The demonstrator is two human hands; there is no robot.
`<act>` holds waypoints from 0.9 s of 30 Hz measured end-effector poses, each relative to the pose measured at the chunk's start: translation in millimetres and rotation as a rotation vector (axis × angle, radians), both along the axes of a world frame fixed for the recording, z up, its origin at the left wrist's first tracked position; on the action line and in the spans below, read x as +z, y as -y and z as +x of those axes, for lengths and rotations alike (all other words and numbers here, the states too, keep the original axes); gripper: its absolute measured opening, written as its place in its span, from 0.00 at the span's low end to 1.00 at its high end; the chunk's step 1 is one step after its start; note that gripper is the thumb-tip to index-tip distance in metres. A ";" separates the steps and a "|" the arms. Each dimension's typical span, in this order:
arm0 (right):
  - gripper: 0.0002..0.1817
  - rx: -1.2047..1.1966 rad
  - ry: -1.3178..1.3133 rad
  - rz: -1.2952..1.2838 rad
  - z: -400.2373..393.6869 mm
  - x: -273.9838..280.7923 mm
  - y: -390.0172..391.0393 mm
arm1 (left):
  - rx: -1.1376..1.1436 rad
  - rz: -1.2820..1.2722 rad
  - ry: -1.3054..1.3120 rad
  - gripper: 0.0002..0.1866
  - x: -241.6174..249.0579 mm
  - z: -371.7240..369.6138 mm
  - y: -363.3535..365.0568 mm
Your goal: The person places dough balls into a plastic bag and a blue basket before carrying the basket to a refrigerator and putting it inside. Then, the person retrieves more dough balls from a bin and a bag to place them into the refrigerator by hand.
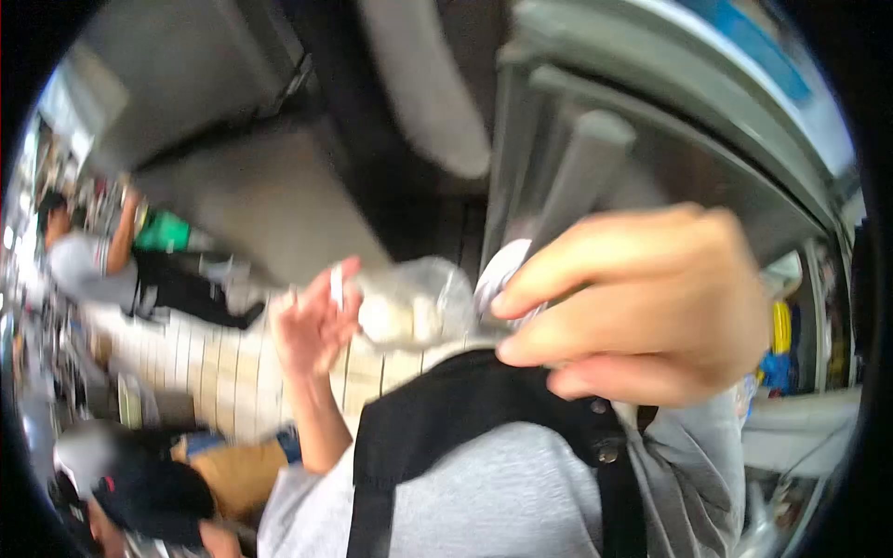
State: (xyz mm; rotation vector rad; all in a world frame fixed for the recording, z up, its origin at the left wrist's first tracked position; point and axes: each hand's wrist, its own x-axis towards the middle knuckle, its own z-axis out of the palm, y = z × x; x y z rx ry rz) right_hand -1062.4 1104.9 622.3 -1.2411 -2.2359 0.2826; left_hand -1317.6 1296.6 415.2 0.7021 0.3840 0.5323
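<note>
A clear plastic bag [445, 279] with pale, rounded lumps [389, 318] inside hangs between my hands. My left hand [314, 321] is at the bag's left side, its fingers curled against the plastic. A white band [337, 288] shows on one of its fingers. Large and close to the camera, my right hand [642, 307] has its fingers bent and pressed together. Beside its fingertips are a grey bar [586, 167] and a whitish, striped round object [502, 274]. Motion blur hides what the right fingers grip.
A grey cabinet or appliance door [688, 158] rises ahead on the right. Metal surfaces [251, 195] stand ahead on the left. A person [102, 270] is on the tiled floor [219, 363] to the left, and another in a dark cap [153, 493] is nearer. Yellow and blue items [779, 344] sit at right.
</note>
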 end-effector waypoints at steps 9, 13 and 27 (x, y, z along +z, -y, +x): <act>0.27 -0.062 -0.206 -0.265 -64.4 -268.2 -142.9 | -0.334 0.258 0.308 0.65 76.7 2.5 -2.1; 0.54 -0.180 -0.022 -0.259 -79.6 -315.6 -162.5 | -0.370 0.207 0.390 0.66 83.5 9.0 -4.3; 0.41 0.068 -0.072 -0.735 -62.2 -334.2 -194.5 | -0.262 0.313 0.328 0.63 74.5 9.0 -18.2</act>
